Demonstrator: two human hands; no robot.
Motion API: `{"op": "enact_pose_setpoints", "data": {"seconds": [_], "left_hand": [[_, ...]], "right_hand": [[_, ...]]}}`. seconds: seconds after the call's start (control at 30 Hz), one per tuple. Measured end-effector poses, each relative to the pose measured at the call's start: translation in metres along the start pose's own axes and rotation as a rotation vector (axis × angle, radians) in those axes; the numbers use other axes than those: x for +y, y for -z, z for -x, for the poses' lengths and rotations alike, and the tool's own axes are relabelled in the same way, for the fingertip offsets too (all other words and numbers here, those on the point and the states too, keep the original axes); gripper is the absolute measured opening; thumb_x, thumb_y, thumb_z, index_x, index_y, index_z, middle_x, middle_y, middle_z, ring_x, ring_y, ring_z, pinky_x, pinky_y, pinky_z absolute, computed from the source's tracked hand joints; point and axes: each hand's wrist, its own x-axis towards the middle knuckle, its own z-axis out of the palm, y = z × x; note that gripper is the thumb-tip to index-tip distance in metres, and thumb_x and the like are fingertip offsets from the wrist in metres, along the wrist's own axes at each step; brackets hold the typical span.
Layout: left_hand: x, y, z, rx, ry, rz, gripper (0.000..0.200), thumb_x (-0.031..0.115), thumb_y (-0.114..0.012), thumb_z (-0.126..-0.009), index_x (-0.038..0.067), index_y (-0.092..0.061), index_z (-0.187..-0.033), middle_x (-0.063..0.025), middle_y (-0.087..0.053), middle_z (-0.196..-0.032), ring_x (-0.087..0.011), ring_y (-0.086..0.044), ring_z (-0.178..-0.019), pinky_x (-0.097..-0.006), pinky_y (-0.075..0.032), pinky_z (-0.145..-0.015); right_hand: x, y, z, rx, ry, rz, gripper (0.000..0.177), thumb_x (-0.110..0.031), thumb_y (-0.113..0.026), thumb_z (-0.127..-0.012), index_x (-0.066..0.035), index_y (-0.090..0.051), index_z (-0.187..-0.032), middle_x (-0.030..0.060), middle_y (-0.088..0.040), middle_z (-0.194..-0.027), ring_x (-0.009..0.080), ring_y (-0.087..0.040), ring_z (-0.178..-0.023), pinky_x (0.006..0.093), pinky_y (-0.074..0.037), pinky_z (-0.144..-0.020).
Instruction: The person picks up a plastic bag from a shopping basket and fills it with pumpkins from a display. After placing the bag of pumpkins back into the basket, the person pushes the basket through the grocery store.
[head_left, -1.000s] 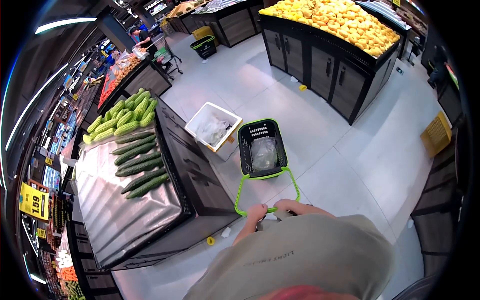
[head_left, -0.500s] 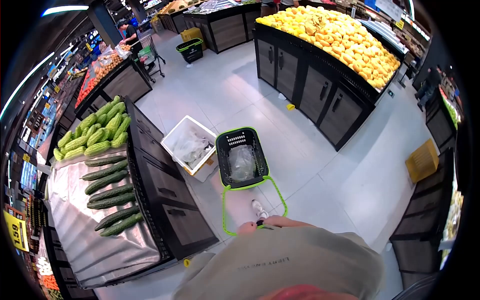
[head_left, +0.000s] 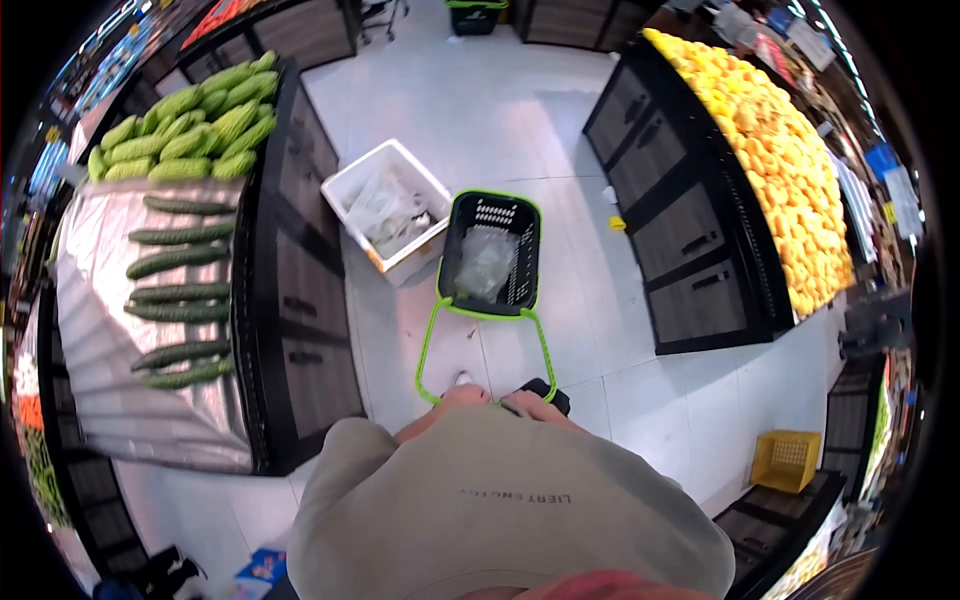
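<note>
A black shopping basket (head_left: 520, 250) with a green rim stands on the floor ahead of me, a clear plastic bag (head_left: 485, 262) inside it. Its long green handle (head_left: 428, 340) runs back to me. My left hand (head_left: 455, 397) and my right hand (head_left: 525, 402) both grip the handle's near bar, close together, partly hidden by my beige shirt.
A dark display stand (head_left: 300, 290) on my left carries cucumbers (head_left: 180, 260) and bitter gourds (head_left: 190, 135). A white crate (head_left: 350, 185) with plastic bags sits beside the basket. A stand of yellow fruit (head_left: 790, 150) is on the right. A yellow crate (head_left: 787, 458) lies far right.
The view has tilted down and turned. The basket and white crate now sit higher in the frame, the cucumber stand has slid closer on the left, and both hands stay on the handle.
</note>
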Motion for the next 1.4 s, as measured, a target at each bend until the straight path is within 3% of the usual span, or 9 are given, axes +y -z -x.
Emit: {"op": "enact_pose_setpoints", "data": {"seconds": [0.23, 0.47, 0.57, 0.63, 0.77, 0.83, 0.93, 1.17, 1.4], "left_hand": [[0.030, 0.011, -0.013, 0.025, -0.025, -0.014, 0.035, 0.034, -0.042, -0.076, 0.008, -0.065, -0.076, -0.0167, -0.062, -0.079, -0.0337, -0.061, -0.074, -0.0443, -0.048, -0.067], [0.068, -0.023, -0.032, 0.175, -0.045, -0.004, 0.032, 0.032, -0.043, -0.076, 0.008, -0.064, -0.071, -0.0155, -0.062, -0.074, -0.0338, -0.061, -0.069, -0.0451, -0.048, -0.064], [0.091, -0.018, -0.013, 0.180, -0.161, 0.069, 0.031, 0.030, -0.043, -0.077, 0.008, -0.064, -0.069, -0.0140, -0.062, -0.071, -0.0327, -0.061, -0.069, -0.0441, -0.047, -0.064], [0.103, -0.001, 0.008, 0.221, -0.376, 0.056, 0.032, 0.030, -0.042, -0.079, 0.008, -0.063, -0.068, -0.0132, -0.063, -0.073, -0.0316, -0.061, -0.071, -0.0430, -0.047, -0.065], [0.084, -0.012, -0.001, 0.209, -0.273, -0.048, 0.034, 0.032, -0.041, -0.080, 0.008, -0.064, -0.070, -0.0127, -0.063, -0.076, -0.0304, -0.061, -0.073, -0.0427, -0.047, -0.066], [0.080, -0.004, -0.003, 0.045, -0.126, -0.112, 0.037, 0.034, -0.040, -0.080, 0.008, -0.064, -0.072, -0.0124, -0.063, -0.078, -0.0304, -0.061, -0.073, -0.0430, -0.047, -0.068], [0.067, -0.006, -0.019, 0.047, -0.039, -0.132, 0.039, 0.036, -0.038, -0.080, 0.008, -0.065, -0.078, -0.0127, -0.064, -0.082, -0.0303, -0.062, -0.077, -0.0429, -0.047, -0.070], [0.075, 0.008, -0.062, 0.048, -0.063, -0.091, 0.045, 0.040, -0.034, -0.081, 0.009, -0.065, -0.089, -0.0133, -0.064, -0.089, -0.0298, -0.061, -0.084, -0.0423, -0.047, -0.074], [0.099, 0.024, -0.072, -0.076, 0.046, -0.032, 0.048, 0.040, -0.033, -0.080, 0.009, -0.062, -0.102, -0.0124, -0.060, -0.103, -0.0275, -0.058, -0.095, -0.0399, -0.045, -0.080]], "right_hand": [[0.039, 0.022, 0.020, 0.010, 0.144, -0.319, 0.021, -0.025, -0.053, -0.075, -0.006, -0.052, -0.085, 0.0151, -0.060, -0.082, 0.0313, -0.059, -0.079, 0.0392, -0.044, -0.065], [0.079, 0.026, 0.035, -0.044, 0.063, -0.045, 0.022, -0.027, -0.054, -0.073, -0.006, -0.054, -0.083, 0.0168, -0.060, -0.082, 0.0340, -0.059, -0.080, 0.0393, -0.045, -0.065], [0.075, 0.046, 0.070, -0.087, 0.082, -0.177, 0.026, -0.027, -0.054, -0.072, -0.005, -0.055, -0.086, 0.0187, -0.061, -0.088, 0.0360, -0.058, -0.082, 0.0410, -0.045, -0.068], [0.087, 0.030, 0.070, -0.100, 0.133, -0.283, 0.027, -0.028, -0.054, -0.072, -0.005, -0.055, -0.086, 0.0187, -0.061, -0.088, 0.0363, -0.058, -0.082, 0.0418, -0.045, -0.069], [0.083, 0.020, 0.060, -0.035, 0.100, -0.312, 0.031, -0.036, -0.052, -0.074, -0.010, -0.056, -0.090, 0.0174, -0.061, -0.088, 0.0375, -0.057, -0.083, 0.0448, -0.046, -0.070], [0.070, 0.018, 0.056, 0.041, -0.021, -0.294, 0.031, -0.037, -0.052, -0.074, -0.011, -0.056, -0.091, 0.0175, -0.061, -0.088, 0.0374, -0.057, -0.084, 0.0450, -0.046, -0.070], [0.060, 0.011, 0.051, 0.140, -0.207, -0.279, 0.033, -0.039, -0.052, -0.074, -0.012, -0.056, -0.092, 0.0175, -0.061, -0.088, 0.0371, -0.057, -0.084, 0.0452, -0.045, -0.069], [0.066, 0.024, 0.039, 0.258, -0.391, -0.100, 0.030, -0.037, -0.051, -0.075, -0.015, -0.057, -0.095, 0.0163, -0.062, -0.089, 0.0357, -0.058, -0.085, 0.0450, -0.045, -0.070], [0.104, 0.032, 0.032, 0.226, -0.341, 0.006, 0.026, -0.034, -0.049, -0.077, -0.015, -0.060, -0.091, 0.0168, -0.062, -0.087, 0.0340, -0.059, -0.083, 0.0448, -0.047, -0.070]]}}
